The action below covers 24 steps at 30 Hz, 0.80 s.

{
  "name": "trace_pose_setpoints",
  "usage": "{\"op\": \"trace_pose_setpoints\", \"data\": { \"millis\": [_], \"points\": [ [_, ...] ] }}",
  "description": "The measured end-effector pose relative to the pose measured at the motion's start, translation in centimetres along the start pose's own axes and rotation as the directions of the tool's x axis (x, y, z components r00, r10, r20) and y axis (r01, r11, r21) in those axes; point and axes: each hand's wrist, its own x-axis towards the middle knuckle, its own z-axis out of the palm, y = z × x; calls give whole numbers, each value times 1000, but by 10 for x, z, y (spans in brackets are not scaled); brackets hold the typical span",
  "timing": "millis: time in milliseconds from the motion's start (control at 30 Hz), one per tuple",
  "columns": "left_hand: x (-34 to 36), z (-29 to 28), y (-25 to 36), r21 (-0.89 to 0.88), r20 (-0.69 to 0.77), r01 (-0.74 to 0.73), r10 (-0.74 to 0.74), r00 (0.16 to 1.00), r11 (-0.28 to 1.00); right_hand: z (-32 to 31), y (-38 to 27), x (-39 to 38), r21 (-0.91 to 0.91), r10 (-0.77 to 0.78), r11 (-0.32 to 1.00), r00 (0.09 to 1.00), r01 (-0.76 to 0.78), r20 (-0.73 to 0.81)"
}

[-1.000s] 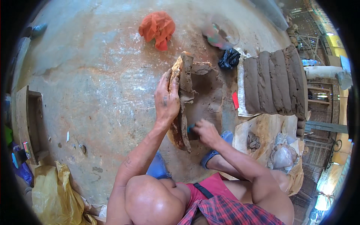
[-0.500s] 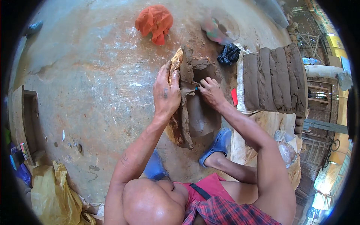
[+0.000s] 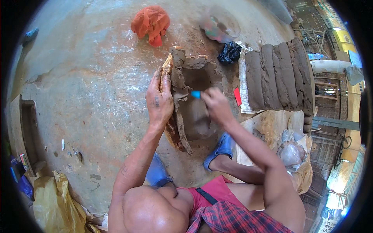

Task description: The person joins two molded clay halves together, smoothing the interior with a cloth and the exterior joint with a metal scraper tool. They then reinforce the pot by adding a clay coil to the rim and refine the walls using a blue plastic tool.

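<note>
Between my feet stands a hollow wet-clay form (image 3: 199, 77), box-like, with ragged walls and a smooth grey floor. Along its left wall runs a rough orange-brown slab (image 3: 171, 134), perhaps wood. My left hand (image 3: 160, 103) lies against the outside of this slab, fingers stretched forward and the thumb on its edge. Over the hollow, my right hand (image 3: 217, 104) is closed on a small blue scraper (image 3: 195, 94), whose flat end points at the torn left clay wall. Motion blurs the right fingers a little.
Thick clay slabs (image 3: 278, 75) lie on a white sheet to the right, beside a red flat piece (image 3: 237, 96). Ahead are a black plastic bag (image 3: 229, 53), an orange cloth bundle (image 3: 150, 24) and a clear round container (image 3: 220, 25). A wooden frame (image 3: 24, 132) stands far left.
My right hand has lifted from the left clay wall and moved slightly right and nearer, exposing more of the blue scraper. My left hand stays on the slab. The whole view has shifted slightly.
</note>
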Motion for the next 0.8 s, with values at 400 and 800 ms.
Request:
{"op": "trace_pose_setpoints", "data": {
  "millis": [400, 800],
  "points": [
    [-16, -14, -10, -163, -89, 78, -94, 992, 983, 42, -100, -80, 322, 234, 906, 958, -276, 163],
    [-40, -65, -75, -403, -135, 187, -261, 956, 896, 46, -116, -60, 520, 243, 796, 950, -311, 195]
  ]
}}
